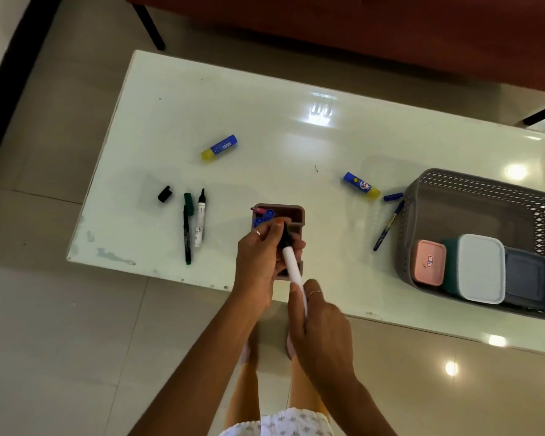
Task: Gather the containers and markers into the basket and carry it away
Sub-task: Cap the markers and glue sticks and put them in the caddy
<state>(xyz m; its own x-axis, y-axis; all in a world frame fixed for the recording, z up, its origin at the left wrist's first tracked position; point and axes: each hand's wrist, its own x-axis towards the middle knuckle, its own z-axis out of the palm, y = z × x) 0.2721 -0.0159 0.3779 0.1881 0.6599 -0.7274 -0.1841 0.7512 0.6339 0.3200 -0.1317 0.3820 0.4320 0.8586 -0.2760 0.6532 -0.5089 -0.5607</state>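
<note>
My right hand point(323, 328) grips the barrel of a white marker point(292, 269), and my left hand point(260, 256) pinches its black cap end. Both hands are above a brown pen holder point(291, 215) that has blue markers in it. A grey perforated basket point(485, 196) stands at the table's right with a pink container point(428, 267), a white-lidded teal container point(480, 267) and a dark grey container point(527, 276) inside. An uncapped white marker point(199, 220), a thin green-capped pen point(187, 228) and a loose black cap point(164, 194) lie to the left.
Two blue-and-yellow glue sticks point(219, 147) point(361, 185) lie on the white glossy table point(296, 136). A blue pen point(387, 226) and a blue cap point(393, 196) rest beside the basket. A brown sofa point(359, 26) stands beyond the table. Tiled floor surrounds it.
</note>
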